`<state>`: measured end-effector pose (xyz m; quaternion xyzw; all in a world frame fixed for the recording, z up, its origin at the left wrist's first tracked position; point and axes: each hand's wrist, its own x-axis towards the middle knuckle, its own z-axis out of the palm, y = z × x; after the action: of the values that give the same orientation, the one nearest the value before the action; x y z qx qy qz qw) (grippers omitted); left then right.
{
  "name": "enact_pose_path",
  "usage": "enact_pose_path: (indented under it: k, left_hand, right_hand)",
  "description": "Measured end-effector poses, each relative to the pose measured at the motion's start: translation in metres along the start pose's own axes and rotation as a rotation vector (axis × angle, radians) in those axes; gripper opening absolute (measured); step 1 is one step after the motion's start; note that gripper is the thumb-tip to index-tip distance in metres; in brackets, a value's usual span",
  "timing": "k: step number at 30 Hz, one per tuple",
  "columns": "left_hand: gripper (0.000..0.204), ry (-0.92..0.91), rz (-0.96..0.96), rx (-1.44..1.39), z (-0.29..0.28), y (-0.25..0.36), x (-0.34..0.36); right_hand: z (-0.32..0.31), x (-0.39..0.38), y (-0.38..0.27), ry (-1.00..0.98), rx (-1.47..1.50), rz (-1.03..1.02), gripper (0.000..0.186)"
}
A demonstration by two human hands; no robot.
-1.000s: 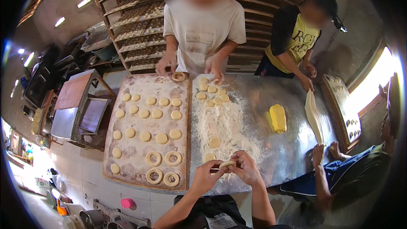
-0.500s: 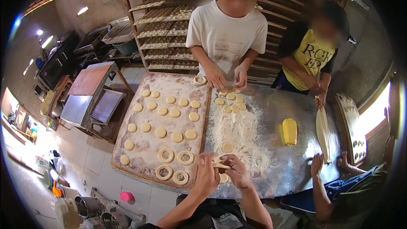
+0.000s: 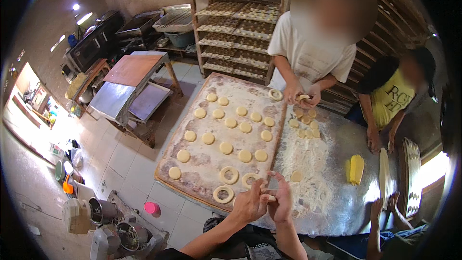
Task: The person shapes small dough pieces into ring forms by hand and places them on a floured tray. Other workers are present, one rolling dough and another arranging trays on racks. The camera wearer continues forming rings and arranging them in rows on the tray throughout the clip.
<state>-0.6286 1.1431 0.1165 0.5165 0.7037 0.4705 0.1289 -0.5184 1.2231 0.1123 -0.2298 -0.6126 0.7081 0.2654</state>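
Over the lower edge of the floured board (image 3: 211, 173), my left hand (image 3: 251, 200) and my right hand (image 3: 280, 197) meet around a pale dough piece (image 3: 271, 198); both grip it, and their fingers hide much of its shape. Dough rings (image 3: 229, 175) lie on the board just left of and behind my hands, one partly hidden by my fingers. Several flat dough rounds (image 3: 225, 147) are spread over the rest of the board. To the right, more rounds (image 3: 296, 176) lie in loose flour (image 3: 308, 197) on the metal table (image 3: 346, 207).
A co-worker in white (image 3: 313, 58) handles a ring opposite; one in yellow (image 3: 394, 96) stands by a dough strip (image 3: 384, 178). Another person's hands (image 3: 375, 209) reach in low right. Yellow slab (image 3: 356, 168), racks (image 3: 236, 38), side table (image 3: 115, 101), floor machinery (image 3: 125, 236).
The view has swung left, so the scene sits further right. My hands have turned upward around the dough piece. The co-worker in white has lifted a ring between both hands.
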Motion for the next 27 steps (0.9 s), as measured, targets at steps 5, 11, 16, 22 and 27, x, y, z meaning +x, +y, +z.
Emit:
enact_pose_path:
  k: [5, 11, 16, 22, 27]
  left_hand:
    - [0.048, -0.031, -0.076, -0.013, -0.031, -0.035, -0.006]
    - [0.021, 0.033, -0.055, -0.058, -0.066, -0.065, 0.0]
    - [0.013, 0.131, 0.048, -0.018, -0.093, -0.091, 0.021]
    - [0.01, 0.028, -0.037, -0.119, -0.118, -0.112, 0.037]
    - [0.013, 0.071, -0.086, -0.154, -0.122, -0.123, 0.048]
  right_hand:
    - [0.032, 0.017, 0.001, -0.05, 0.36, 0.01, 0.094]
    - [0.071, 0.051, 0.012, -0.114, -0.241, 0.004, 0.099]
    - [0.097, 0.082, 0.02, -0.097, -0.55, -0.054, 0.088]
    - [0.121, 0.099, 0.023, 0.037, 0.146, 0.237, 0.074]
    - [0.135, 0.118, 0.032, 0.131, -0.021, 0.066, 0.057]
